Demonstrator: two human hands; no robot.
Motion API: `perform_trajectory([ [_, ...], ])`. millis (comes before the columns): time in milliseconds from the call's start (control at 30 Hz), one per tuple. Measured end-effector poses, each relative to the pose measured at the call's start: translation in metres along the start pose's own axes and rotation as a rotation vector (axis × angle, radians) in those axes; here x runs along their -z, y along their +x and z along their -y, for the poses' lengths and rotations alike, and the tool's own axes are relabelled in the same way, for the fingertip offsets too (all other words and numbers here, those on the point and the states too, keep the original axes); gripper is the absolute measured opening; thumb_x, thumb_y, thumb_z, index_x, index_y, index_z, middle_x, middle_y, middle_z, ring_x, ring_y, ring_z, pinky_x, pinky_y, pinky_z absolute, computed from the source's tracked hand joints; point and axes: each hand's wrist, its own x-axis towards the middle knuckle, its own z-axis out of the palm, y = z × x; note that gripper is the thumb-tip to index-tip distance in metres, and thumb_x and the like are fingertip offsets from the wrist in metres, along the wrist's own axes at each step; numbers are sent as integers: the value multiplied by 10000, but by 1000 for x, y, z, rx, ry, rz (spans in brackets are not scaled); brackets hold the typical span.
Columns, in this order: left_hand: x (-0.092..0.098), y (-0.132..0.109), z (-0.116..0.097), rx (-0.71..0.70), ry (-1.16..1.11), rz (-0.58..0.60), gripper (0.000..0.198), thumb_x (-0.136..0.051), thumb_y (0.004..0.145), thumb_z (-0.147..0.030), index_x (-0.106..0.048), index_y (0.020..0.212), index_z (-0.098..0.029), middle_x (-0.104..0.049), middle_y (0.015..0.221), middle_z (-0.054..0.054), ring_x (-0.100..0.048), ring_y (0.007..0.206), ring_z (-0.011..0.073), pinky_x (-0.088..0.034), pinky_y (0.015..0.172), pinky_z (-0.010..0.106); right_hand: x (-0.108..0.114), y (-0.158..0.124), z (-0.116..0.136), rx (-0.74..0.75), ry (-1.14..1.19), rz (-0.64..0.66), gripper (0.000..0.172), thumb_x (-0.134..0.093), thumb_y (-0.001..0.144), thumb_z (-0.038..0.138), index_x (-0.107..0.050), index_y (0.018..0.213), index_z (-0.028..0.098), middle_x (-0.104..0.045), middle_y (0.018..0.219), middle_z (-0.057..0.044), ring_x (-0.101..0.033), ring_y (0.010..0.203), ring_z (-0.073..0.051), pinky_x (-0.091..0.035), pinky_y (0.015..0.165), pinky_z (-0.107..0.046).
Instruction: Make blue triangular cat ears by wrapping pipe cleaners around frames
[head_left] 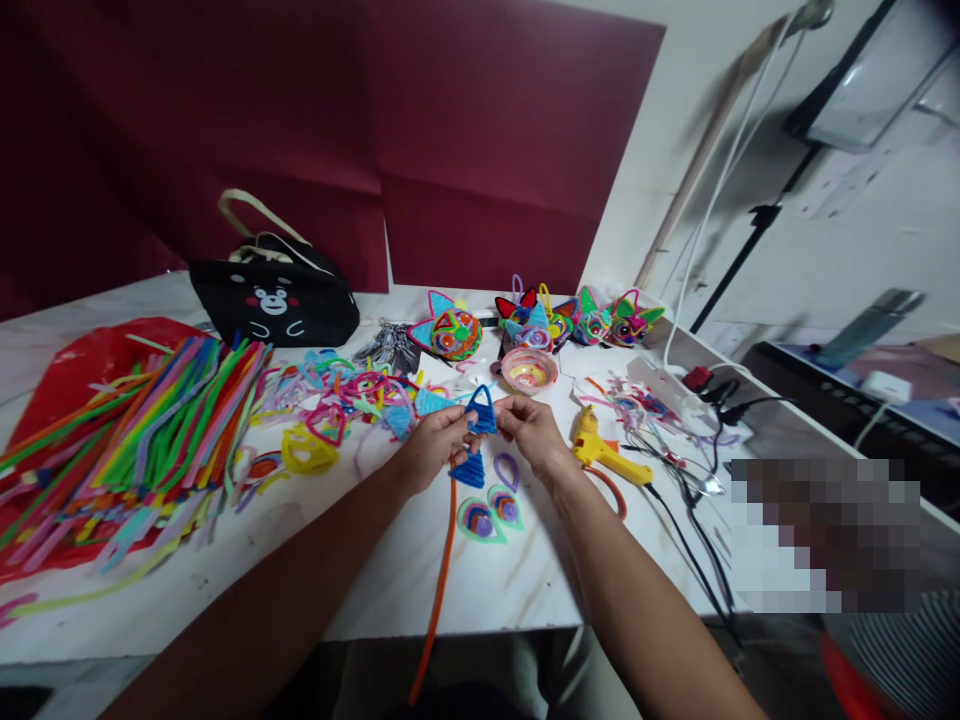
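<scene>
Both hands meet over the middle of the white table (247, 560). My left hand (436, 445) and my right hand (529, 428) pinch a small blue triangle of pipe cleaner (482, 412) between them. A second blue triangle (470, 470) hangs just below the left fingers, and a long orange pipe cleaner (437, 590) trails from there down past the table's front edge. Right under the hands lie two small teardrop pieces with coloured spirals (491, 512).
A big fan of coloured pipe cleaners (150, 430) lies on a red sheet at left. A black bear-face bag (276, 300) stands behind. Finished cat-ear faces (570, 322) and a small bowl (529, 370) sit at the back. A yellow glue gun (600, 452) and cables lie right.
</scene>
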Motion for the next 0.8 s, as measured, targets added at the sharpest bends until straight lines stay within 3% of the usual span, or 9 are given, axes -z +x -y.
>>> perform_trajectory([
  [200,3,-4,-3,82,-52,138,281,-605,793,-378,-509,949,-165,-642,744,48,-604,531,125,-355,386,168,1,-1,-5,149,-180,7,184,-585,736,350,-606,730,167,-567,616,9,-500,545,-112,-408,545,-243],
  [367,5,-5,-3,113,-88,213,268,-581,814,-391,-529,900,-142,-660,721,74,-611,534,136,-391,403,183,2,-4,-1,253,-373,-50,132,-569,765,292,-625,742,174,-585,645,-4,-516,578,-125,-409,555,-244],
  [500,6,-3,0,56,-37,212,291,-644,768,-384,-582,810,-103,-652,658,76,-596,546,115,-400,443,177,2,-2,2,150,-180,-72,145,-614,723,316,-624,707,173,-570,573,12,-507,511,-116,-392,505,-239],
  [700,10,-2,0,-8,137,225,347,-649,740,-448,-604,795,-108,-659,635,67,-544,460,92,-395,458,207,3,-3,9,-124,223,-72,235,-740,570,338,-627,648,147,-544,492,34,-444,443,-76,-349,465,-217],
  [800,13,-2,0,-38,204,227,347,-628,753,-459,-600,806,-117,-664,644,66,-558,473,105,-384,454,211,4,-3,10,-151,216,-49,241,-742,563,335,-639,666,143,-554,500,34,-452,447,-73,-343,456,-210],
])
